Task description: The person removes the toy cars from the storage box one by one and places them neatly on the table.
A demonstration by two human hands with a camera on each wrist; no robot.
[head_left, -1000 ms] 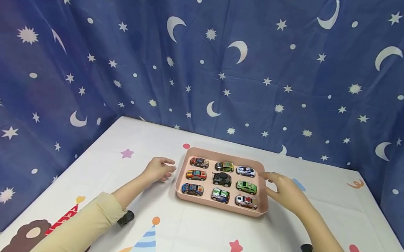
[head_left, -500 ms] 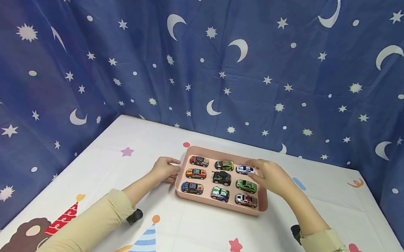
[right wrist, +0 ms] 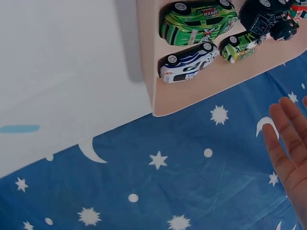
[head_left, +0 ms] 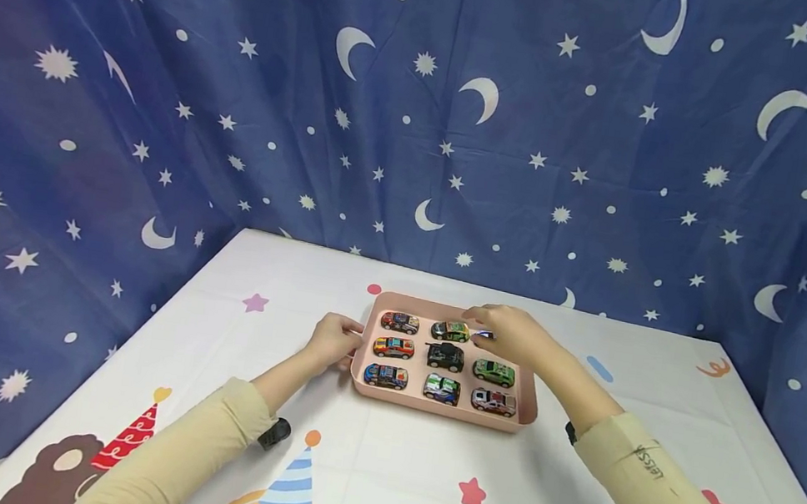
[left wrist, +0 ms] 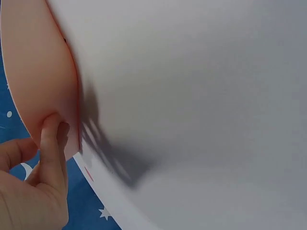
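Note:
A shallow pink tray [head_left: 400,400] lies on the table with several small toy cars in rows. My left hand [head_left: 334,339] grips its left edge; in the left wrist view, the fingers [left wrist: 49,143] touch the outer wall near the rim. Above the back right of the tray is my right hand [head_left: 512,334], its fingers extended and holding nothing. It partly covers a white and blue toy car [right wrist: 187,63] in the head view. Close to its fingertips sits a yellow-green toy car [head_left: 450,331], with a black toy tank [head_left: 445,356] in front of it.
A white tablecloth [head_left: 377,467] with party-hat prints covers the table. Behind it hangs a blue curtain [head_left: 278,102] with moons and stars. The other cars include a green one [head_left: 494,372] and a silver-red one [head_left: 493,402] along the right side.
My right hand has moved left from beside the tray's right edge to above its back row. My left hand has come in to the left edge. The cars keep their places.

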